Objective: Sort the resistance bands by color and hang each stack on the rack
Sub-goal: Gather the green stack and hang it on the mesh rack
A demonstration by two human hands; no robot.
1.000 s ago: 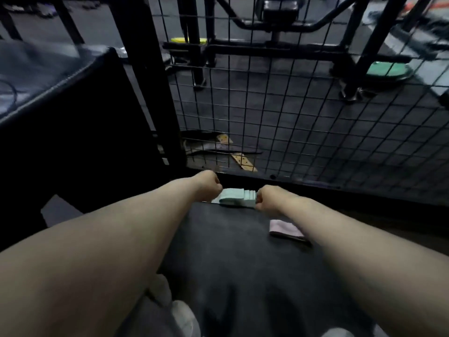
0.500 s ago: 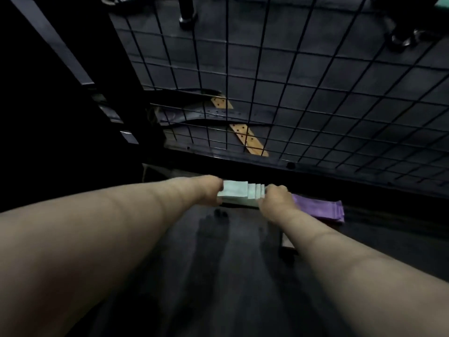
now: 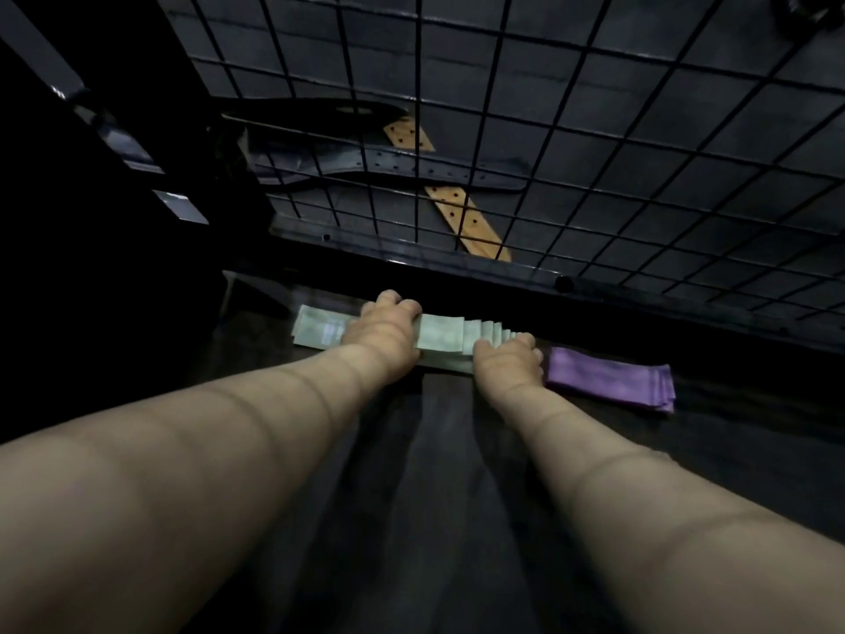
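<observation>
Fanned band stack (image 3: 439, 343) lies along far edge of bench (image 3: 448, 473). Left grip (image 3: 384, 329) holds it left of centre, right grip (image 3: 507, 359) holds its right end. Flat band stack (image 3: 608, 384) sits just right of right grip, same edge; touching or not, can't tell. Mesh panel (image 3: 640, 297) stands behind bench. Crossed belts (image 3: 475, 231) lie on floor beyond mesh.

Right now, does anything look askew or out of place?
Yes. The green resistance bands between the left hand and right hand are not squared: their edges fan out in steps toward the right hand. The purple resistance bands look tidier.
</observation>
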